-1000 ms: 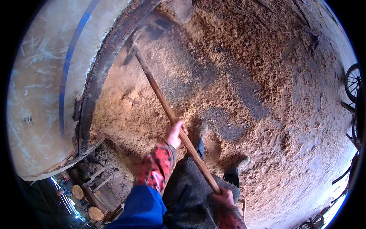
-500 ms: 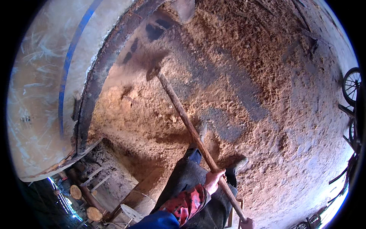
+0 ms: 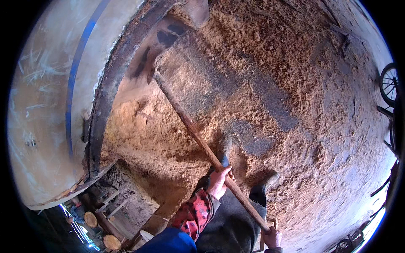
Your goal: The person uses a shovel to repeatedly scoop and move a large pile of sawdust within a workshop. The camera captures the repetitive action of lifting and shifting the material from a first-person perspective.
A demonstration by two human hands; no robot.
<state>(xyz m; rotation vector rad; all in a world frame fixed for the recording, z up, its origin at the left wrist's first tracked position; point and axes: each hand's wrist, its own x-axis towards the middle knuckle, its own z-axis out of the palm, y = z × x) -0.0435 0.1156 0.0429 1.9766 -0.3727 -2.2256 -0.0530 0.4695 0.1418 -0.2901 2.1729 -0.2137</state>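
Both hands are clamped on a long wooden handle (image 3: 198, 139) that runs from the near right up to the far left across a wide spread of sawdust (image 3: 270, 80). The left hand (image 3: 220, 182) is wrapped around the shaft about two thirds of the way down, fingers closed over the wood, with a red patterned sleeve (image 3: 194, 213) behind it; the right hand (image 3: 273, 237) grips the very end of the handle at the near edge of the view, also closed around it. The far end of the tool (image 3: 157, 76) lies in shadow against the dark curved rim (image 3: 110, 97) of a large pale structure with a blue stripe (image 3: 78, 71) on the left, and its head cannot be made out there. Compared with a second ago, the left hand has slid down the shaft toward the body and the tool tip, which half a second ago sat further out in the sawdust, has pushed back up toward the dark rim; the stroke reads as a back-and-forth raking or scraping motion along the edge of the pile, now at its far reach. The person's dark trousers (image 3: 236, 223) and shoes (image 3: 270, 179) stand in the sawdust just beside the handle. Cut logs (image 3: 90, 219) lie at the near left below, and a bicycle wheel (image 3: 389, 84) shows at the far right.
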